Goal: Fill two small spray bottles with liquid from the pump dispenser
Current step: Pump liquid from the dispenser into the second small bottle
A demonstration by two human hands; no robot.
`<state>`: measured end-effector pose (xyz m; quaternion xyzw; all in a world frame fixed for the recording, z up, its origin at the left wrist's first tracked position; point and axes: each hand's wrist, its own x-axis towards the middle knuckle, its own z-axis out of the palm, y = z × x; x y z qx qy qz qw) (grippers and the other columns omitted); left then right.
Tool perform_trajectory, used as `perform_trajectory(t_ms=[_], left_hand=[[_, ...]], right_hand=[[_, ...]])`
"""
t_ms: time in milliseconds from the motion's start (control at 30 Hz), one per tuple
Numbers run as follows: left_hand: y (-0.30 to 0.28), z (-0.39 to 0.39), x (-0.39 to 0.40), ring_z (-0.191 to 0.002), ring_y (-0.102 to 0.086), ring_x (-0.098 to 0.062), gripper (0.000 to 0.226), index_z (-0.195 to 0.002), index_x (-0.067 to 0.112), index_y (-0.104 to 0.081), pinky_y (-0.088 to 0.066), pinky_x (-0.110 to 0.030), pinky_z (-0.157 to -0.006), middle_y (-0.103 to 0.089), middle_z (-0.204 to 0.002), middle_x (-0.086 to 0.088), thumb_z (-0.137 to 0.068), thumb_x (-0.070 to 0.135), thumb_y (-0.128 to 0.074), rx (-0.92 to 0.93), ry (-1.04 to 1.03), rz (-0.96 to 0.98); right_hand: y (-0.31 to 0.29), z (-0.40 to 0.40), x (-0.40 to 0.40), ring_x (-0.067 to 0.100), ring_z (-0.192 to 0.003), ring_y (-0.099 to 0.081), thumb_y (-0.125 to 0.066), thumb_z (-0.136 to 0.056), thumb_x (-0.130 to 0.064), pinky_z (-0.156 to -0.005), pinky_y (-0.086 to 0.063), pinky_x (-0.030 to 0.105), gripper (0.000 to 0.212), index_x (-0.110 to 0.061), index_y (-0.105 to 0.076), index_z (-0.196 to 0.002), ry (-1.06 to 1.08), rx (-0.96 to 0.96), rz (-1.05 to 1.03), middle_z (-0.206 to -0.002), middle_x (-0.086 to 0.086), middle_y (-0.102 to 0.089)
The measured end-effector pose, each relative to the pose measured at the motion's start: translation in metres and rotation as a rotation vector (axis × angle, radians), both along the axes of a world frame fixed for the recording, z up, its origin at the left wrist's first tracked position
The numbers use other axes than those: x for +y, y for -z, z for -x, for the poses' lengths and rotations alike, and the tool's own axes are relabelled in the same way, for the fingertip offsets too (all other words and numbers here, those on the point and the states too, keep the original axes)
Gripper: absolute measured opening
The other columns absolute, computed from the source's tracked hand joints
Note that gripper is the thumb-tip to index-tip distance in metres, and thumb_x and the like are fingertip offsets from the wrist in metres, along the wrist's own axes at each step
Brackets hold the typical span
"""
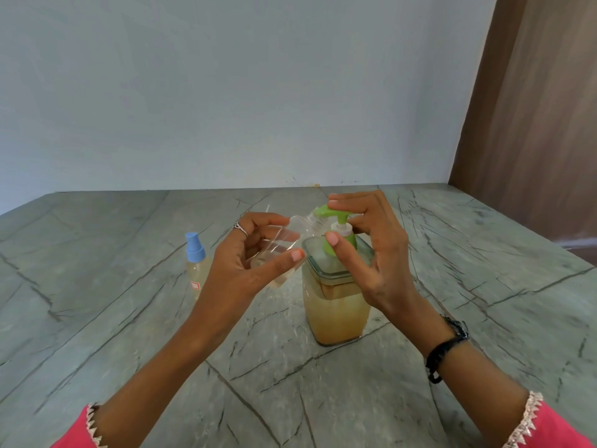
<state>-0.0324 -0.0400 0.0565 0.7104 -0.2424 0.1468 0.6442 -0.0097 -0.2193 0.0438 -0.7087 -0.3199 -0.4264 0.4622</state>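
1. We see a grey-green stone counter (323, 399) with dark veins and crack-like lines, running back to a pale blue-grey wall (226, 92). A brown panel (533, 124), curtain or door, we can't tell which, stands at the far right.
2. The pump dispenser (336, 295) stands upright on the counter near the middle: clear square body, amber liquid filling most of it, green pump head (332, 215) on top.
3. One spray bottle (197, 263) stands upright to the left of the dispenser, well apart from it, blue cap on, pale yellowish liquid inside, small red-and-white label low on its side.
4. The second bottle (290, 234) is clear and uncapped, held off the counter, tilted with its threaded neck up against the green spout. A little liquid seems to sit at its low end, but glare makes that unclear.
5. Left hand (248, 260): fingers and thumb curled round the clear bottle, gripping it; ring on one finger. Forearm comes in from bottom left, pink sleeve (77, 428) with pale trim.
6. Right hand (368, 250): fingers bent over the top of the pump head, thumb reaching up beside the green collar below. Dark band (447, 347) on the wrist, matching pink sleeve at bottom right.
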Motion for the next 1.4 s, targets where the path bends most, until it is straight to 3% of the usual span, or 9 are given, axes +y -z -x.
perform_trajectory(t_ms=[267,500,700,933,1033,1200,1400], left_hand=[[0.002,-0.001,0.0,-0.087,-0.066,-0.002,0.033,-0.096,0.028,-0.058,-0.051,-0.012,-0.068,-0.07,-0.093,0.016,-0.066,0.024,-0.069,0.024,-0.004,-0.007],[0.001,-0.002,0.0,-0.09,-0.067,-0.008,0.043,-0.099,0.029,-0.058,-0.052,-0.014,-0.067,-0.069,-0.099,0.006,-0.06,0.037,-0.074,0.009,-0.01,0.005],[0.001,-0.001,-0.001,-0.091,-0.066,-0.006,0.046,-0.1,0.028,-0.057,-0.051,-0.013,-0.067,-0.069,-0.1,0.009,-0.058,0.043,-0.069,0.009,0.001,0.004],[0.0,-0.001,0.0,-0.087,-0.066,-0.004,0.037,-0.098,0.028,-0.057,-0.051,-0.013,-0.064,-0.069,-0.097,0.01,-0.065,0.026,-0.072,0.012,-0.001,0.001],[-0.001,-0.001,-0.001,-0.083,-0.066,-0.002,0.034,-0.096,0.029,-0.057,-0.051,-0.013,-0.062,-0.07,-0.091,0.015,-0.065,0.024,-0.07,0.024,0.01,0.005],[0.003,-0.001,0.001,-0.09,-0.067,-0.007,0.041,-0.097,0.029,-0.059,-0.052,-0.016,-0.068,-0.07,-0.097,0.008,-0.059,0.038,-0.072,0.032,0.01,-0.005],[0.002,-0.001,0.0,-0.088,-0.067,-0.007,0.041,-0.097,0.029,-0.059,-0.052,-0.014,-0.067,-0.07,-0.096,0.006,-0.059,0.04,-0.071,0.022,0.015,0.008]], right_hand=[[-0.002,0.0,0.002,0.012,-0.092,-0.063,-0.052,-0.087,-0.023,-0.069,-0.054,0.029,0.016,-0.013,-0.061,-0.096,0.041,-0.019,-0.051,-0.094,-0.008,-0.055],[0.004,0.001,0.001,0.007,-0.097,-0.059,-0.052,-0.087,-0.026,-0.076,-0.051,0.023,0.032,-0.004,-0.058,-0.109,0.023,0.006,-0.004,-0.107,-0.001,-0.056],[0.008,0.003,-0.001,0.002,-0.112,-0.051,-0.055,-0.085,-0.026,-0.091,-0.042,0.015,0.04,-0.008,-0.052,-0.121,0.014,0.017,0.051,-0.119,-0.002,-0.051],[0.003,0.001,0.001,0.01,-0.101,-0.058,-0.055,-0.087,-0.026,-0.079,-0.052,0.028,0.028,-0.014,-0.056,-0.112,0.003,-0.005,-0.015,-0.11,-0.004,-0.055],[0.0,-0.001,0.003,0.005,-0.096,-0.059,-0.054,-0.087,-0.026,-0.074,-0.051,0.023,0.018,-0.017,-0.059,-0.103,0.041,-0.029,-0.052,-0.102,-0.01,-0.056],[-0.003,-0.001,0.004,0.008,-0.086,-0.061,-0.055,-0.086,-0.025,-0.068,-0.049,0.017,0.023,-0.004,-0.065,-0.087,0.092,-0.007,-0.063,-0.087,-0.005,-0.057],[0.001,0.002,0.003,0.008,-0.092,-0.059,-0.05,-0.087,-0.025,-0.071,-0.052,0.026,0.025,-0.008,-0.061,-0.101,0.046,-0.013,-0.045,-0.099,-0.004,-0.057]])
